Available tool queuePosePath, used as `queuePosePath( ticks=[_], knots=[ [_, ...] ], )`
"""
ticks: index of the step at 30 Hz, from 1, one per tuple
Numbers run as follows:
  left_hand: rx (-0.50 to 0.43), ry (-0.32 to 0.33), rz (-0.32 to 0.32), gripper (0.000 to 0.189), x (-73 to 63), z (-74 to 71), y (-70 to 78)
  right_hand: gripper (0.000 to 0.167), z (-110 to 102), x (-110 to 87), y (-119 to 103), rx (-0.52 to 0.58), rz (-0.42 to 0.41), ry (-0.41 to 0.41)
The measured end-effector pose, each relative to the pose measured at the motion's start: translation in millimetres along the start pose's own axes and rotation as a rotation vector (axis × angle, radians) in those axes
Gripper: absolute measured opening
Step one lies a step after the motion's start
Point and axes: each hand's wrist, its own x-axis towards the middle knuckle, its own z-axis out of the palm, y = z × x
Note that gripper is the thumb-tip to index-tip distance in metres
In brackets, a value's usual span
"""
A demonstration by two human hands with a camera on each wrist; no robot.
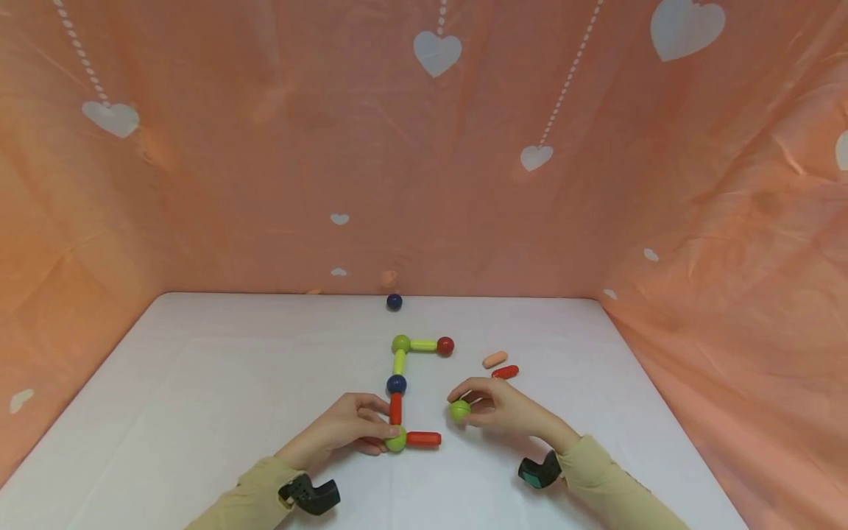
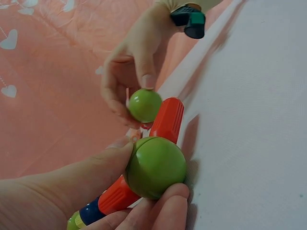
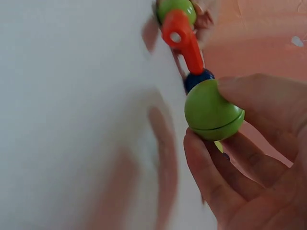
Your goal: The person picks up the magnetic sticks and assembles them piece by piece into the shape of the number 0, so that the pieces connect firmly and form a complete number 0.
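On the white table lies a chain of balls and rods. My left hand pinches the green ball at its near corner. From that ball a red rod points right, its far end bare, and another red rod runs away to a dark blue ball. Beyond come a yellow-green rod, a second green ball, a sideways yellow-green rod and a red ball. My right hand holds a loose grooved green ball between thumb and fingers, right of the bare rod end.
A loose orange rod and a loose red rod lie just beyond my right hand. One dark blue ball sits near the table's back edge. A peach curtain with white hearts borders the table.
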Motion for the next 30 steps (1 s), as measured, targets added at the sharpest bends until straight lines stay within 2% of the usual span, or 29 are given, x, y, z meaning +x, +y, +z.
queuePosePath(
  ticks=[7, 16, 21, 30],
  knots=[
    [-0.002, -0.002, 0.001, 0.051, 0.4, -0.3, -0.5, 0.03, 13, -8.9, 2, 0.051, 0.072, -0.012],
    [-0.016, -0.012, 0.009, 0.05, -0.4, -0.8, -0.1, 0.032, 22, -11.9, 4, 0.12, 0.1, 0.016],
    [-0.029, -0.011, -0.003, 0.051, -0.6, -1.0, 0.4, 0.033, 26, -11.5, 3, 0.125, 0.088, 0.011],
    [-0.038, -0.018, 0.005, 0.05, -1.2, -1.1, 0.4, 0.03, 29, -11.4, 1, 0.156, 0.012, -0.016]
  ],
)
